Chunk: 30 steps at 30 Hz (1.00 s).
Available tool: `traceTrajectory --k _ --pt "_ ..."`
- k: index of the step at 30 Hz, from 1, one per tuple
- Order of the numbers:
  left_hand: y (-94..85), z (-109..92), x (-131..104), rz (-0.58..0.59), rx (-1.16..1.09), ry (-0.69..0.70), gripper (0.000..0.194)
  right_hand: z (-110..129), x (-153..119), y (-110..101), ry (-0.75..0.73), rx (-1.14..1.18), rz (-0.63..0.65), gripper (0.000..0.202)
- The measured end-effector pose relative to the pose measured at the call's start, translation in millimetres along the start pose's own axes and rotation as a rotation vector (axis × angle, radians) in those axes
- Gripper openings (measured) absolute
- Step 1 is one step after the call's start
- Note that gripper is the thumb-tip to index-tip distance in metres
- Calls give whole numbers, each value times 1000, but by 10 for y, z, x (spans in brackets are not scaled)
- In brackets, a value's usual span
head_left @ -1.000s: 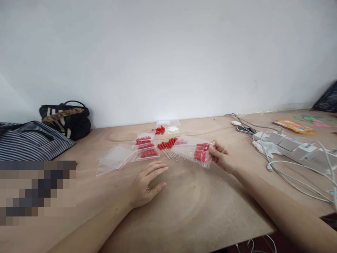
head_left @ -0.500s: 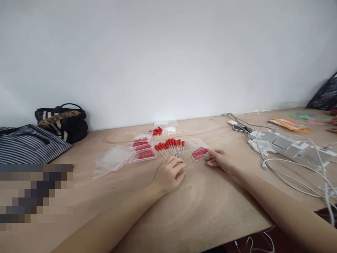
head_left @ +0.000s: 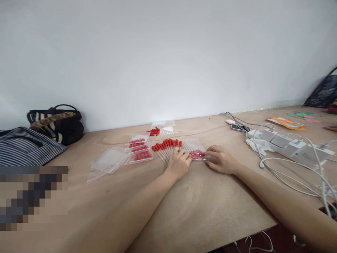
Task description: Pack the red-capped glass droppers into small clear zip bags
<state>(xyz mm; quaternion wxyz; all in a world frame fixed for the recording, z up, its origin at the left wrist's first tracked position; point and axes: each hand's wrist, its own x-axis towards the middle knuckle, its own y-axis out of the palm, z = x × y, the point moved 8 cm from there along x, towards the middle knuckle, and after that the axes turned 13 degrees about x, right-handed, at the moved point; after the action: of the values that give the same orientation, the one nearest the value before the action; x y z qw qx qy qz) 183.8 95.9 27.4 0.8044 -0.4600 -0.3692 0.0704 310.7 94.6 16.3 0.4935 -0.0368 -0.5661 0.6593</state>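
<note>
We face a plain white wall (head_left: pixel 168 52), evenly lit, with a faint glare low at its middle. Below it runs a light wooden table (head_left: pixel 200 211), its near edge cutting off at the lower right over dark floor (head_left: pixel 273 244)

A makeshift packing bench in a plain workroom: a bare plywood table (head_left: pixel 200 211) runs along an unadorned white wall (head_left: pixel 168 52), with no proper furniture in sight. Small zip bags (head_left: pixel 105 162) and rows of red-capped droppers (head_left: pixel 166 144) lie sorted on the board, while a power strip (head_left: pixel 286 146) thick with chargers and tangled white cables (head_left: pixel 292 175) shares the surface. Handbags (head_left: pixel 56 123) and a striped bag (head_left: pixel 26 146) are parked at the far edge.
</note>
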Motion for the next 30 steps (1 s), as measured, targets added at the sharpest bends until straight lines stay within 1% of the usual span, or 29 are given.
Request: traceTrajectory --k 2,5,7,9,12,15,20,26,30 --pt "7 44 -5 -27 4 -29 14 28 7 2 -62 -99 -50 29" --pt "-6 119 -19 -73 7 -79 14 96 17 3 -180 -217 -118 19" --pt "-25 142 -23 -101 13 -85 14 144 18 12 -253 -274 -139 19" --pt "-47 136 -20 -124 25 -65 15 184 16 20 -302 -317 -147 20" --pt "-69 83 -6 -150 57 7 13 243 7 23 -351 -368 -156 20" --pt "-70 32 6 -169 113 79 14 282 -4 14 -377 -402 -172 19" --pt "-63 9 9 -192 212 141 23 266 -24 -8 -370 -442 -174 16" --pt "-87 32 -7 -223 256 128 24 247 -46 4 -362 -529 -161 18" --pt "-79 36 -8 -234 248 116 20 241 -44 -10 -336 -575 -188 21"
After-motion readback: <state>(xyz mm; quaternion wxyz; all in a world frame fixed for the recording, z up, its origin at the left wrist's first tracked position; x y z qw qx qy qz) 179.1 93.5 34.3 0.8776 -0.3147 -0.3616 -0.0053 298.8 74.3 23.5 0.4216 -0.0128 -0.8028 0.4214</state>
